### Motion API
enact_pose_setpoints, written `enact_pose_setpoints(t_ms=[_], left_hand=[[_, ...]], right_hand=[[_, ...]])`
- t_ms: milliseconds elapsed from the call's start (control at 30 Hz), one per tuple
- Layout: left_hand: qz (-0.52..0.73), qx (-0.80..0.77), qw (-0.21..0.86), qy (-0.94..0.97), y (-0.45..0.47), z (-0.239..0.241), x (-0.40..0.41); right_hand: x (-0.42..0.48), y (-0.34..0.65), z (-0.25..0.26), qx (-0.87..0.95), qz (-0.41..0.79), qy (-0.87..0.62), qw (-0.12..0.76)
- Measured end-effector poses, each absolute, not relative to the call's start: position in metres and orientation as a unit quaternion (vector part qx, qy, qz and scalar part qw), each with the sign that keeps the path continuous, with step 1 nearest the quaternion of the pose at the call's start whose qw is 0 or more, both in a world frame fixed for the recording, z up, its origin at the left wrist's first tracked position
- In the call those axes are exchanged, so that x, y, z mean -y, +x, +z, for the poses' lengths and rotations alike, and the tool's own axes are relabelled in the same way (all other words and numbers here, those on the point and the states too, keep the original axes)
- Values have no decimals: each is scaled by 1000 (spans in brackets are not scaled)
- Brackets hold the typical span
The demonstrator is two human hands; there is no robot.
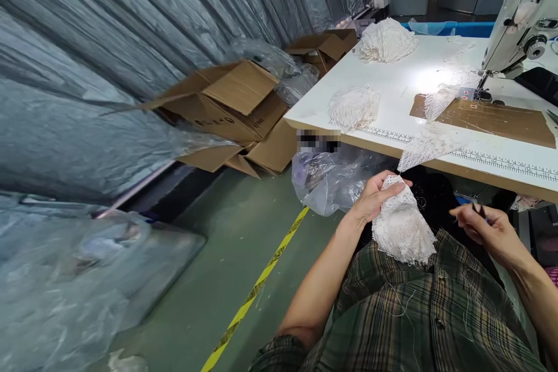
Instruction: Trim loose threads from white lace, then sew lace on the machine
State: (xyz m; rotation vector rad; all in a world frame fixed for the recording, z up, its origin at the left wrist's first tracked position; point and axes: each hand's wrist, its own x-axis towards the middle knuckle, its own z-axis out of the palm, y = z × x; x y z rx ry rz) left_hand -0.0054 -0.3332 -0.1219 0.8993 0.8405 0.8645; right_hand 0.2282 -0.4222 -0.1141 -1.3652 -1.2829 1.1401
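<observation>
Both hands are in view, bare and set apart at near-equal height, the left slightly higher. The left hand [377,196] is closed in a pinch, thumb [394,189] extended along the upper side, fingers bent beneath. The left forearm [325,273] slopes up and inward, wrist almost straight. The right hand [490,228] is curled, fingers folded inward; the right forearm [534,285] angles in from the frame's right edge.

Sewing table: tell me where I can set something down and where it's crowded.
Bare tabletop shows between the far lace pile and the near lace pile, running right toward the brown sheet. It is crowded by the sewing machine, where lace lies over the sheet's left end, and where more lace trails toward the left hand.
</observation>
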Motion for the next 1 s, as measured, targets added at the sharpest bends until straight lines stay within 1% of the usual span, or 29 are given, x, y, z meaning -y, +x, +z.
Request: enact_pose_setpoints(t_ms=[67,133,333,500,633,833,1000], left_hand=[[383,-379,734,414,-4,-119,335],[382,-369,735,423,-3,-117,336],[396,-389,679,481,-2,-113,336],[398,-410,631,524,-5,-108,339],[392,-403,622,545,-6,-103,340],[391,-392,604,573,-7,-99,339],[388,-398,617,557,-9,-100,339]], right_hand=[[415,231,-117,578,392,-603,386],[407,229,-117,618,343,-613,353],[385,201,-98,689,311,-539,372],[371,187,-95,702,304,-562,315],[362,179,-97,731,275,-550,297],[351,171,-98,743,255,-540,303],[355,172,-101,732,282,-546,294]])
